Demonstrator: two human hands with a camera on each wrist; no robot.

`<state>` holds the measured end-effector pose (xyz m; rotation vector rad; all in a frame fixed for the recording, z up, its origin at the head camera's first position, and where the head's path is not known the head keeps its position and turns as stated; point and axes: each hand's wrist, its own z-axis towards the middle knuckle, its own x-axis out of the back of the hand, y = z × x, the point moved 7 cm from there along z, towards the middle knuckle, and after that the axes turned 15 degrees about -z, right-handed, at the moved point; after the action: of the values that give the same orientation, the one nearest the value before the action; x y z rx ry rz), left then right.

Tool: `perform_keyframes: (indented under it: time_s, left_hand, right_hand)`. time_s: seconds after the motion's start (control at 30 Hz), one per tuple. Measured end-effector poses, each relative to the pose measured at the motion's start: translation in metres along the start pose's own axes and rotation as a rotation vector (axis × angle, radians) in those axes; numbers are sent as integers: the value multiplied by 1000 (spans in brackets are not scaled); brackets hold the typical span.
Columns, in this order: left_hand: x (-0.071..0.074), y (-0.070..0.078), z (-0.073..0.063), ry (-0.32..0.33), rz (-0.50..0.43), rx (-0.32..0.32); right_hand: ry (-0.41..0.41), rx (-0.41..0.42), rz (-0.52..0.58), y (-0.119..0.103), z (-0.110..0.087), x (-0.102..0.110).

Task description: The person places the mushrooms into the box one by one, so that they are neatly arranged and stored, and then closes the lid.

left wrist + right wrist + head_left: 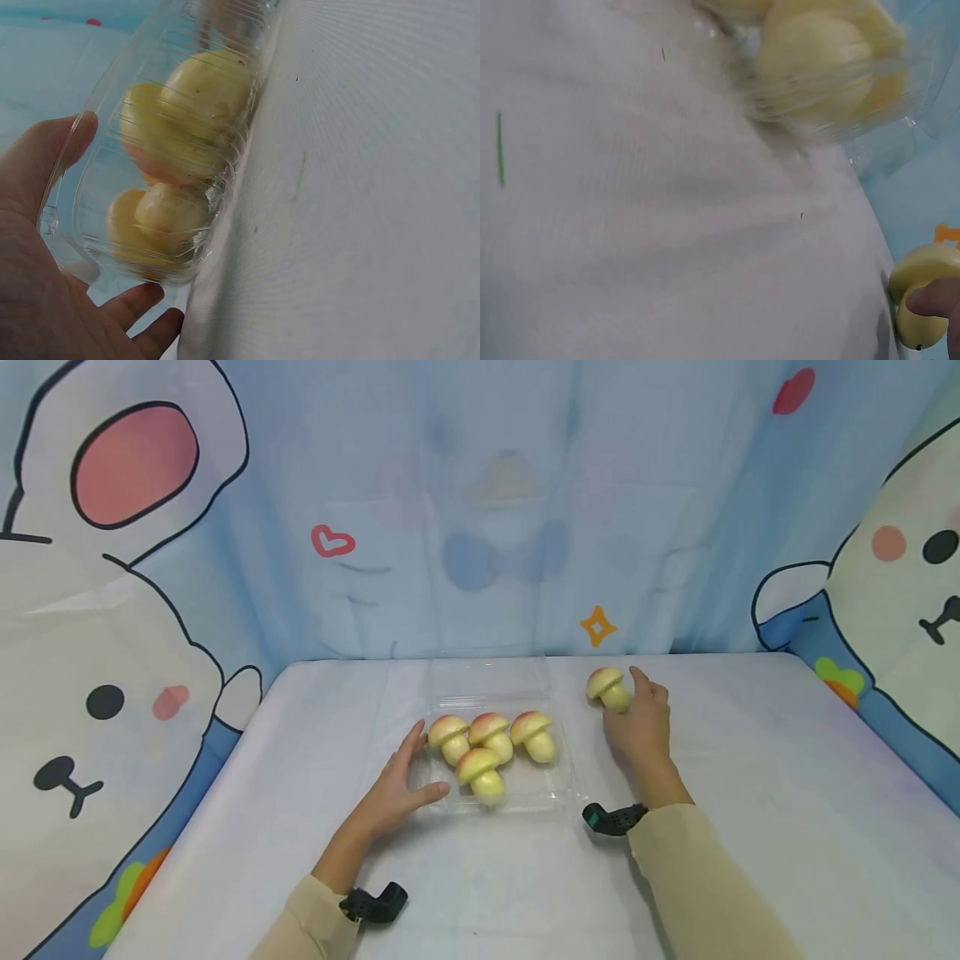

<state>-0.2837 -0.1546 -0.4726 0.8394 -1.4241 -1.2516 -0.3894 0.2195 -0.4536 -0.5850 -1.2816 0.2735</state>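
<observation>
A clear plastic clamshell box (532,789) holds several yellow toy mushrooms (537,737) with red-tinged caps, grouped toward its left and middle. Around the box's left side, my left hand (393,789) rests with thumb and fingers spread; the left wrist view has its thumb (84,139) along the clear wall. Beyond the box to the right, one more mushroom (606,685) lies on the table. My right hand (643,727) is beside it, thumb at its stem and index finger extended apart from the cap. A fingertip (926,298) overlaps this mushroom in the right wrist view.
The transparent lid (487,677) is folded back behind the box. A white cloth covers the table (750,760). Behind its far edge hangs a blue cartoon curtain (637,527). Black wrist cameras (378,903) sit on both wrists.
</observation>
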Motion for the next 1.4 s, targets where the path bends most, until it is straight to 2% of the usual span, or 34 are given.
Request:
perform_keyframes:
  time_s: [0.1, 0.3, 0.53, 0.97, 1.2, 1.4]
  left_hand:
    - [1, 0, 0, 3, 5, 2]
    - [7, 0, -4, 29, 13, 16]
    - [7, 5, -1, 4, 16, 1]
    - [0, 2, 0, -6, 12, 11]
    - [1, 2, -1, -1, 9, 9]
    - [0, 2, -1, 0, 5, 6]
  right_hand:
    - [-23, 25, -16, -4, 4, -2]
    - [6, 70, -37, -14, 6, -7]
    - [62, 30, -15, -10, 2, -2]
    - [108, -22, 118, 7, -8, 6]
    - [143, -32, 180, 2, -15, 13]
    - [132, 9, 216, -9, -23, 25]
